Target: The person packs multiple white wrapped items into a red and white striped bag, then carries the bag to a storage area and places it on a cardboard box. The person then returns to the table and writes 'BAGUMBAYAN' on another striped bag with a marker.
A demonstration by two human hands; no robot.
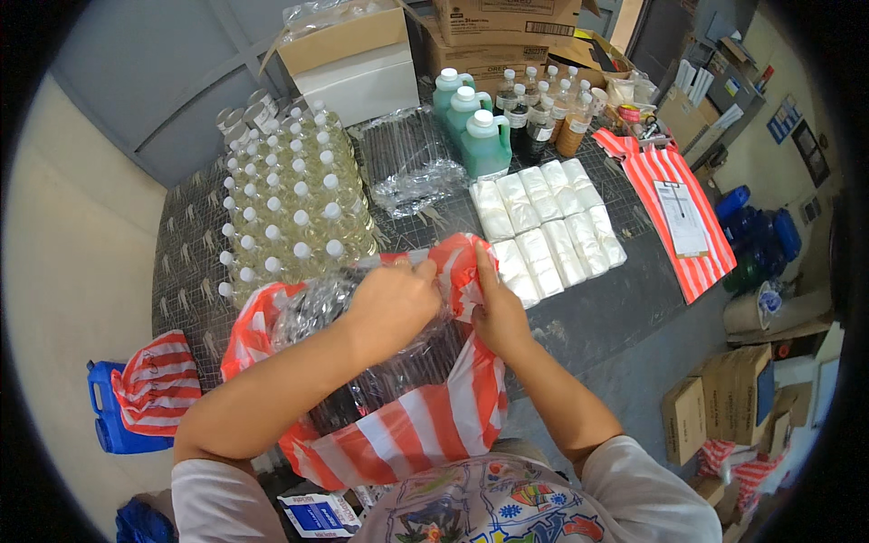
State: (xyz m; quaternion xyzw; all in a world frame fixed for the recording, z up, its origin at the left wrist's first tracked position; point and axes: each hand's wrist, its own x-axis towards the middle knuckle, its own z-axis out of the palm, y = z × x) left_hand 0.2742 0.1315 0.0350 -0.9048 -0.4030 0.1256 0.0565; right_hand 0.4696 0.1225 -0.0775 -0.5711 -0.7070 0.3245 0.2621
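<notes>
A red-and-white striped plastic bag [425, 425] lies open before me, holding dark items in crinkled clear plastic [421, 362]. My left hand [396, 303] is closed at the bag's upper right part, reaching across its contents. My right hand [496, 308] grips the bunched red edge at that same corner, thumb pointing up. Just beyond the hands are white plastic packets [548, 249] in two rows and a clear-wrapped bundle of dark items [398, 154].
Capped bottles of pale liquid [299, 195] fill the table's left. Green jugs [487, 145], small bottles [570, 131] and boxes [353, 68] stand behind. A clipboard [679, 217] rests on striped bags at right. Cartons [724, 398] sit lower right; a blue jug [107, 407] lower left.
</notes>
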